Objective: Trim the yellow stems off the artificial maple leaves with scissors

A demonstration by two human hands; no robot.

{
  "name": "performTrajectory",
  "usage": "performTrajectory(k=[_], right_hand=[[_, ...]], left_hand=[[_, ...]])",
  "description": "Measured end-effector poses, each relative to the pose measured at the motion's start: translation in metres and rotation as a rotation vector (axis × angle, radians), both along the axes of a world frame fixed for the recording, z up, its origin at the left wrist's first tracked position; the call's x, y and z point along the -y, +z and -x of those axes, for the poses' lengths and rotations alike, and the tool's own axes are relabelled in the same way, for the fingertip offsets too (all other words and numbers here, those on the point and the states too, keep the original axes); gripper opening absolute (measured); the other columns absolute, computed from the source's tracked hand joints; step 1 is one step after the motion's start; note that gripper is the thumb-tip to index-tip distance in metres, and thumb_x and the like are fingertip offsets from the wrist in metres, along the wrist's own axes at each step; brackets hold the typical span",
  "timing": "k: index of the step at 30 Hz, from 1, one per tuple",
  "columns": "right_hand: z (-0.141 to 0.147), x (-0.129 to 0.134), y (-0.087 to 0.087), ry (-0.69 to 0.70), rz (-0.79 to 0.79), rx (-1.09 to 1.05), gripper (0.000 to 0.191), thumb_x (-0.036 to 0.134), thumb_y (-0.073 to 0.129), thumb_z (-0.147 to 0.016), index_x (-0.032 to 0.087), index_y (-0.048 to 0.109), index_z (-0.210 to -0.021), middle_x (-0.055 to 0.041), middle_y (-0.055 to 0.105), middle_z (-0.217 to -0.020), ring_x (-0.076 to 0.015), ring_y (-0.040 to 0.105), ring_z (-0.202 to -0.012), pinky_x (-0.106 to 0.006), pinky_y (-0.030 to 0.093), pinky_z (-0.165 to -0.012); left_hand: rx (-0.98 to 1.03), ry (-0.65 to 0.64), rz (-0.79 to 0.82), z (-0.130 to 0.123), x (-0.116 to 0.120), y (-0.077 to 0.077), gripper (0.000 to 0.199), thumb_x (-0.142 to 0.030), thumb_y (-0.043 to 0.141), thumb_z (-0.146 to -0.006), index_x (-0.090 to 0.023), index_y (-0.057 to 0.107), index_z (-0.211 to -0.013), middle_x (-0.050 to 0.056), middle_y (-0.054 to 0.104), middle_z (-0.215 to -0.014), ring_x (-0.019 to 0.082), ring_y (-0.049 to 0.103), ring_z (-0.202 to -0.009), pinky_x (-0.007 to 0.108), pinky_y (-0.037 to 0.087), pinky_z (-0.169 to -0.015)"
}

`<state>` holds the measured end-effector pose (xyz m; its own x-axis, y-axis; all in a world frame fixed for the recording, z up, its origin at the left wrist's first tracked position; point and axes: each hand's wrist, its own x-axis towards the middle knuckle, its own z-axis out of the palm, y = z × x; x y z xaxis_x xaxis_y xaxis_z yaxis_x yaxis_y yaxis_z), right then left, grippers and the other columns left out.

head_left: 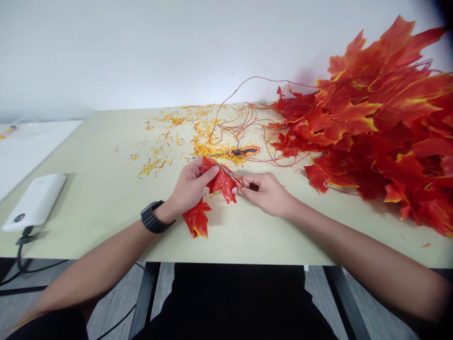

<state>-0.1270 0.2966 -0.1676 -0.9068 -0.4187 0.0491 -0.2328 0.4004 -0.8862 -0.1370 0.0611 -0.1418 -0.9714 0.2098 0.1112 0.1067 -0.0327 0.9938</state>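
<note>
Forearms [106,264] | left hand [189,186] grips maple leaf [222,182] | right hand [267,192] grips scissors [230,174] | screwdriver [235,152] beyond

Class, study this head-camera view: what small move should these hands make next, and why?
Probably one short snip: close the small scissors in the right hand on the red artificial maple leaf pinched by the left hand, because the blades lie at its edge and yellow clippings are scattered on the table.

maple leaves [364,127] pile right on the table [106,189]; power bank [34,202] left
</note>
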Motion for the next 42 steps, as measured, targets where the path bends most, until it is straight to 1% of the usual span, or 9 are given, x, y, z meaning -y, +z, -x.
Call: performTrajectory(k=[4,7,10,18,24,31,38,42], right_hand=[[0.000,0.001,0.002,-0.008,-0.007,0.003,0.056,0.061,0.070,-0.094,0.020,0.045,-0.066,0.0026,0.039,-0.064,-0.0101,0.031,-0.061,-0.027,0.024,-0.057],[0.000,0.002,0.004,-0.015,-0.014,0.002,0.058,0.064,0.069,-0.094,0.020,0.044,-0.065,0.0027,0.038,-0.064,-0.0101,0.031,-0.061,-0.028,0.024,-0.057],[0.000,0.002,0.006,-0.015,-0.022,-0.001,0.060,0.067,0.068,-0.094,0.020,0.043,-0.065,0.0024,0.038,-0.064,-0.0103,0.031,-0.062,-0.028,0.024,-0.057],[-0.001,0.003,0.005,-0.022,-0.041,-0.020,0.060,0.067,0.069,-0.095,0.020,0.046,-0.066,0.0025,0.039,-0.063,-0.0104,0.030,-0.061,-0.029,0.023,-0.057],[-0.001,0.002,0.004,-0.013,-0.028,-0.006,0.061,0.066,0.069,-0.097,0.020,0.046,-0.065,0.0024,0.040,-0.063,-0.0103,0.031,-0.061,-0.028,0.024,-0.058],[-0.001,0.003,0.006,-0.020,-0.020,0.003,0.065,0.071,0.072,-0.093,0.020,0.045,-0.065,0.0027,0.038,-0.063,-0.0106,0.030,-0.062,-0.029,0.023,-0.058],[-0.001,0.003,0.008,-0.023,-0.055,-0.006,0.069,0.075,0.067,-0.094,0.019,0.043,-0.062,0.0026,0.036,-0.062,-0.0101,0.028,-0.061,-0.029,0.022,-0.058],[0.000,0.003,0.008,-0.038,0.016,0.028,0.070,0.077,0.072,-0.091,0.019,0.043,-0.062,0.0026,0.035,-0.064,-0.0099,0.028,-0.062,-0.028,0.022,-0.058]], left_hand=[[-0.003,-0.016,-0.026,0.001,0.000,-0.003,0.045,-0.056,0.085,-0.088,-0.017,0.063,-0.084,-0.001,0.063,-0.073,0.008,0.052,-0.062,0.023,0.044,-0.059],[-0.019,0.010,-0.036,0.002,0.001,-0.007,0.045,-0.058,0.081,-0.092,-0.017,0.064,-0.084,0.001,0.064,-0.077,0.009,0.053,-0.065,0.024,0.044,-0.061],[-0.027,0.035,-0.007,0.003,0.001,-0.009,0.046,-0.060,0.077,-0.094,-0.017,0.065,-0.085,0.001,0.064,-0.079,0.009,0.053,-0.066,0.024,0.044,-0.062],[-0.043,0.031,0.039,-0.001,-0.004,-0.002,0.045,-0.058,0.076,-0.095,-0.017,0.063,-0.082,0.000,0.061,-0.076,0.010,0.051,-0.066,0.025,0.043,-0.064],[-0.026,0.031,0.051,-0.001,-0.004,-0.002,0.043,-0.057,0.076,-0.095,-0.018,0.062,-0.082,0.001,0.061,-0.076,0.011,0.051,-0.067,0.026,0.044,-0.064],[-0.028,-0.001,0.057,-0.003,-0.006,0.001,0.042,-0.055,0.075,-0.096,-0.017,0.063,-0.082,-0.001,0.057,-0.073,0.010,0.047,-0.064,0.025,0.042,-0.063],[-0.003,0.019,0.085,-0.005,-0.006,0.002,0.042,-0.055,0.076,-0.094,-0.017,0.063,-0.083,0.000,0.060,-0.076,0.010,0.050,-0.068,0.026,0.044,-0.066],[-0.011,0.030,0.085,-0.004,-0.006,0.001,0.042,-0.056,0.076,-0.095,-0.017,0.063,-0.082,0.001,0.060,-0.076,0.011,0.050,-0.067,0.026,0.044,-0.066]])
